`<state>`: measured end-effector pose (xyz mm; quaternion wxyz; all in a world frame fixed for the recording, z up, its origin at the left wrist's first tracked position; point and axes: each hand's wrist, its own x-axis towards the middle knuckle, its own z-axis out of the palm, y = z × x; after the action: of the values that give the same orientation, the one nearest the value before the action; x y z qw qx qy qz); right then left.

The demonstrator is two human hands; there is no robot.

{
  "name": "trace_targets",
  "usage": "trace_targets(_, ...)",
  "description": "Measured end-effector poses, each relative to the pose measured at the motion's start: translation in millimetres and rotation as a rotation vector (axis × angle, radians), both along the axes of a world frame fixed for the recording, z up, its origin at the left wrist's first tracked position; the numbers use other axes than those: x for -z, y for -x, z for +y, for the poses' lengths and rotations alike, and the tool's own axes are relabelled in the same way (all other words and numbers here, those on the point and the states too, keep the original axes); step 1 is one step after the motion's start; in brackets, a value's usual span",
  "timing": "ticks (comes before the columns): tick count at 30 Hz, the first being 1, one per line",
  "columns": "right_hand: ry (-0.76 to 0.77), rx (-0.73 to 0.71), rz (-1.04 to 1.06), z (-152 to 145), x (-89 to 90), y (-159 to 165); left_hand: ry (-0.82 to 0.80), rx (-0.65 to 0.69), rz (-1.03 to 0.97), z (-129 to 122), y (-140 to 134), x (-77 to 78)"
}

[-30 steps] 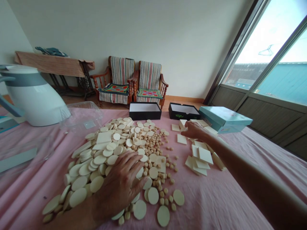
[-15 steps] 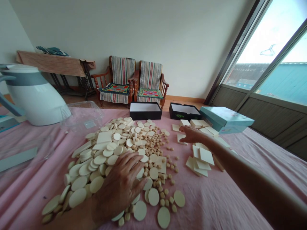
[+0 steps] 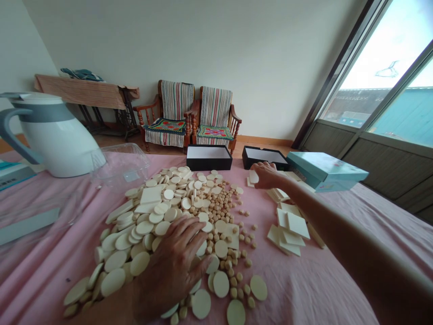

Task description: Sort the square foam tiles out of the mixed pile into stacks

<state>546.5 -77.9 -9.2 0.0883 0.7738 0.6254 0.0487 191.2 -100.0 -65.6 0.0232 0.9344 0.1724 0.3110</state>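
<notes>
Resting palm-down near the bottom of the view, the left hand (image 3: 171,271) lies with its fingers spread flat over the near side of a heap of cream discs (image 3: 149,225), touching the pieces under it and gripping none. Larger round and oval discs fan out to its left and before it; small tan pellets (image 3: 216,205) lie scattered just beyond its fingertips, toward the middle of the pink tablecloth (image 3: 304,289).

Far forward, the right hand (image 3: 267,175) reaches at the end of a long, nearly straight arm that crosses from the lower right corner. Its fingers curl down onto a cream square tile (image 3: 253,177) at the far edge of the spread; whether they pinch it or only press on it cannot be told. More square tiles (image 3: 291,228) lie stacked loosely beside the forearm, well apart from the left hand.

Just beyond the right hand stand two open black boxes (image 3: 209,157), the right-hand one touching distance from the knuckles. A teal box (image 3: 324,171) sits to their right; marks on it are too small to read. No legible writing shows anywhere.

Farther left stand a clear plastic tub (image 3: 118,167) and a white jug (image 3: 54,135) with a grey handle.
</notes>
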Motion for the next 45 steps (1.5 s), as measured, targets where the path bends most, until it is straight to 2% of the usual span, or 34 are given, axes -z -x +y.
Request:
trace_targets(5,0.015,0.008,-0.027,21,9.9,-3,-0.004,0.010,-0.040,-1,-1,-1.6)
trace_targets(10,0.020,0.033,-0.013,11,10.9,-6,0.002,0.011,-0.029,-1,-1,-2.2)
trace_targets(12,-0.031,0.041,0.003,-2,5.7,-8,0.005,0.012,-0.016,-1,0,-2.0)
trace_targets(15,-0.192,0.021,0.092,-30,2.3,-10,-0.003,0.014,-0.006,0,0,-1.2)
trace_targets(18,-0.320,0.004,0.240,-66,8.4,-12,-0.026,0.013,0.005,0,0,-1.3)
trace_targets(21,-0.367,0.069,0.325,-106,15.7,-11,-0.059,0.033,0.019,0,0,-4.4)
trace_targets(23,-0.292,0.061,0.364,-130,16.1,-9,-0.079,0.046,0.026,0,-1,-8.2)
trace_targets(26,-0.078,0.023,0.401,-155,11.0,-8,-0.108,0.055,0.031,1,-3,-14.5)
trace_targets(31,0.065,0.001,0.434,-165,8.7,-5,-0.111,0.050,0.031,2,0,-21.5)
trace_targets(37,0.081,-0.040,0.474,-167,15.8,7,-0.127,0.023,0.016,5,11,-22.2)
trace_targets(45,0.032,-0.007,0.418,-177,24.1,24,-0.120,-0.003,-0.043,9,16,-12.3)
